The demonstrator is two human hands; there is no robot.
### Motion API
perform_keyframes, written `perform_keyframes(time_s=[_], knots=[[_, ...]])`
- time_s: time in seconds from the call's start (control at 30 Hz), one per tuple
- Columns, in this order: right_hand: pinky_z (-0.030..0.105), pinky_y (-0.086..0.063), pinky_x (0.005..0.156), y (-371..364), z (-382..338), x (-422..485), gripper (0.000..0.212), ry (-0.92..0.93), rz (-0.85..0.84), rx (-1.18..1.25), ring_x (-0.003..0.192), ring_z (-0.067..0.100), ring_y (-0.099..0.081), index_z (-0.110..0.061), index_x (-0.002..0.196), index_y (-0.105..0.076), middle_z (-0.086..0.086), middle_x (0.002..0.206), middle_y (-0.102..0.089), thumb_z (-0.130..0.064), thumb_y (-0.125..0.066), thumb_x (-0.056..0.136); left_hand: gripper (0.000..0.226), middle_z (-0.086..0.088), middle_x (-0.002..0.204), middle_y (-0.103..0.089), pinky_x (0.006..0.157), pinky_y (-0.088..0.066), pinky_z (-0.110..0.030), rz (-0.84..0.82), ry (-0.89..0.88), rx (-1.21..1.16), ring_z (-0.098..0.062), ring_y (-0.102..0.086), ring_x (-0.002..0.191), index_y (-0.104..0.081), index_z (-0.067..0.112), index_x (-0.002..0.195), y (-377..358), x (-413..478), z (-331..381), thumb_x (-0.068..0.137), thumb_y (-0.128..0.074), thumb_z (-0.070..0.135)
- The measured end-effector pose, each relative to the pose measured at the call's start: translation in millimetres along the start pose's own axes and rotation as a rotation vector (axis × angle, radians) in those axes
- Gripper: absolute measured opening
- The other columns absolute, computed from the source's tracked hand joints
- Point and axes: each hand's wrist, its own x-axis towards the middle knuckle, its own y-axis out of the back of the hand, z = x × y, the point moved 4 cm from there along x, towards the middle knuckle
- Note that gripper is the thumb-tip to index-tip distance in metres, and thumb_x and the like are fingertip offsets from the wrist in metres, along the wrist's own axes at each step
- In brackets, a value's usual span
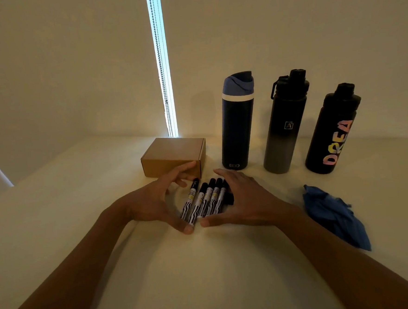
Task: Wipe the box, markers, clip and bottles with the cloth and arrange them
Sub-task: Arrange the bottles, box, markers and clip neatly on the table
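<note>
Several black-capped markers point(205, 200) lie side by side on the white table point(206, 274). My left hand point(160, 200) cups them from the left and my right hand point(242, 197) from the right, thumbs nearly meeting below them, fingers relaxed. A small black thing, perhaps the clip point(229, 199), shows under my right fingers. Behind the markers sits a closed brown cardboard box point(174, 156). Three bottles stand in a row to its right: a navy bottle with a blue lid point(237, 128), a black-to-grey bottle point(283, 127), and a black bottle with coloured letters point(331, 131). A crumpled blue cloth point(335, 215) lies at the right.
A wall stands close behind the objects, with a bright window strip and bead chain point(161, 65) above the box. The table's left edge point(5, 190) falls off at the far left.
</note>
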Motion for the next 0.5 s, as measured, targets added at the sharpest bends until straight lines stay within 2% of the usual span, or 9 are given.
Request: perform_keyframes(time_s=[0.13, 0.27, 0.37, 0.43, 0.5], knots=[[0.048, -0.037, 0.118, 15.6, 3.2, -7.2, 0.116, 0.036, 0.089, 0.061, 0.149, 0.014, -0.030, -0.043, 0.156, -0.023, -0.015, 0.165, -0.023, -0.093, -0.064, 0.060, 0.150, 0.030, 0.144, -0.044, 0.102, -0.047, -0.027, 0.154, -0.057, 0.027, 0.008, -0.046, 0.128, -0.004, 0.059, 0.157, -1.3, -4.3, 20.6, 0.046, -0.105, 0.050], [0.036, -0.041, 0.111, 32.9, 6.8, -19.4, 0.097, 0.063, 0.207, 0.118, 0.136, 0.003, -0.039, -0.044, 0.149, -0.038, -0.021, 0.154, -0.037, -0.089, -0.064, 0.067, 0.150, 0.031, 0.149, -0.038, 0.096, -0.050, -0.019, 0.282, -0.138, 0.052, 0.008, -0.049, 0.122, 0.002, 0.066, 0.153, -9.2, 0.7, 52.6, 0.048, -0.104, 0.052], [0.025, -0.039, 0.105, 42.8, 13.5, -30.5, 0.084, 0.041, 0.278, 0.119, 0.130, -0.004, -0.042, -0.043, 0.144, -0.046, -0.024, 0.147, -0.045, -0.086, -0.060, 0.074, 0.147, 0.027, 0.155, -0.033, 0.095, -0.055, -0.024, 0.337, -0.200, 0.065, 0.000, -0.054, 0.119, 0.002, 0.065, 0.155, -14.5, 9.4, 69.2, 0.053, -0.103, 0.048], [0.022, -0.037, 0.101, 50.5, 20.3, -39.1, 0.067, 0.025, 0.328, 0.089, 0.124, -0.006, -0.044, -0.042, 0.139, -0.051, -0.022, 0.142, -0.050, -0.077, -0.058, 0.082, 0.146, 0.025, 0.159, -0.030, 0.089, -0.060, -0.027, 0.338, -0.214, -0.009, -0.002, -0.058, 0.116, 0.002, 0.063, 0.156, -19.0, 15.1, 76.8, 0.057, -0.103, 0.039], [0.019, -0.038, 0.098, 60.1, 30.0, -49.7, 0.048, 0.015, 0.387, 0.042, 0.117, -0.007, -0.047, -0.039, 0.132, -0.058, -0.019, 0.134, -0.057, -0.064, -0.060, 0.091, 0.144, 0.029, 0.162, -0.025, 0.086, -0.060, -0.023, 0.315, -0.219, -0.146, 0.001, -0.061, 0.116, 0.001, 0.063, 0.156, -26.6, 20.9, 82.7, 0.062, -0.102, 0.028]])
